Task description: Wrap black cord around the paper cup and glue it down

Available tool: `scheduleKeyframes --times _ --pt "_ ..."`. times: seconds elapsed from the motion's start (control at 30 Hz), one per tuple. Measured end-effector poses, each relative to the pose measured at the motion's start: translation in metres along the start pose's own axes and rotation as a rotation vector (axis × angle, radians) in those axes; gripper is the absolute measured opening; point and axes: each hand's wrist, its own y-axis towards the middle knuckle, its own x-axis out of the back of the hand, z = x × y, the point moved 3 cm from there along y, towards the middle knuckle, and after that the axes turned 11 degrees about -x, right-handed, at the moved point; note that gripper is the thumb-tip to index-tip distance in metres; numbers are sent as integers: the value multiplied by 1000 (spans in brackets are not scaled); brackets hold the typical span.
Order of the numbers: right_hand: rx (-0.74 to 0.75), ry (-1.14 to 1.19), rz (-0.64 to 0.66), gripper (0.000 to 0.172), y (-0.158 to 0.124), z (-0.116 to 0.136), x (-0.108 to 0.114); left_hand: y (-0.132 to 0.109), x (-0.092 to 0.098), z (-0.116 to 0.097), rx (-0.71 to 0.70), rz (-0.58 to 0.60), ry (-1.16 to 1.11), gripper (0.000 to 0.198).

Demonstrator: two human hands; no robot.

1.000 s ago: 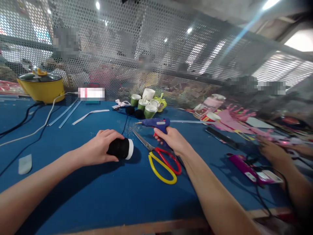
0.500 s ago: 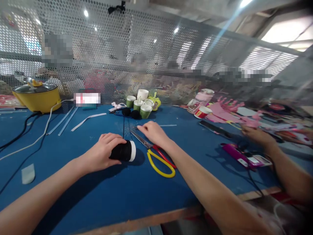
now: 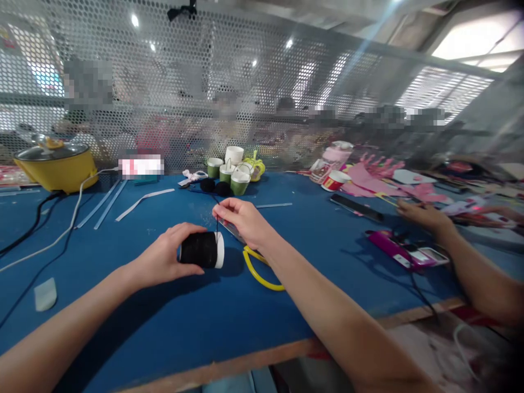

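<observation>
My left hand (image 3: 164, 254) is closed around a paper cup (image 3: 199, 250) wrapped in black, lying on its side with its white rim to the right. A thin black cord (image 3: 216, 221) runs up from near the rim. The fingertips of my right hand (image 3: 239, 218) pinch that cord just above and to the right of the cup. Below my right hand lie scissors (image 3: 262, 275) with a yellow handle; the hand and wrist hide part of them. Two black balls (image 3: 215, 186) of what looks like yarn sit farther back.
Behind the black balls stand several green cups (image 3: 239, 183) with white rims. A yellow electric pot (image 3: 57, 166) with cables is at the left, pale strips (image 3: 110, 204) nearby. On the right are a dark phone-like slab (image 3: 356, 208), a purple device (image 3: 393, 250) and a co-worker's hand (image 3: 426, 218).
My right hand has moved left and slightly up, and now pinches the cord. The cord has shifted to the cup's rim end. The fingers of my left hand have shifted on the cup.
</observation>
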Motion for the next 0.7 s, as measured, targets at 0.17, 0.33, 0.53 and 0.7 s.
scheduleKeyframes --times 0.17,0.33,0.53,0.7 --pt "23 -40 -13 18 0 -3 2 0 -2 -1 6 26 -42 52" --pt "-21 -124 -43 16 0 -7 2 -2 -3 -1 6 45 -25 52" --pt "-53 -170 -32 14 -3 -10 0 -2 -3 -6 -81 20 37 50" --pt "-60 -200 -20 13 -4 -12 -1 -2 -3 -9 -143 -5 83 48"
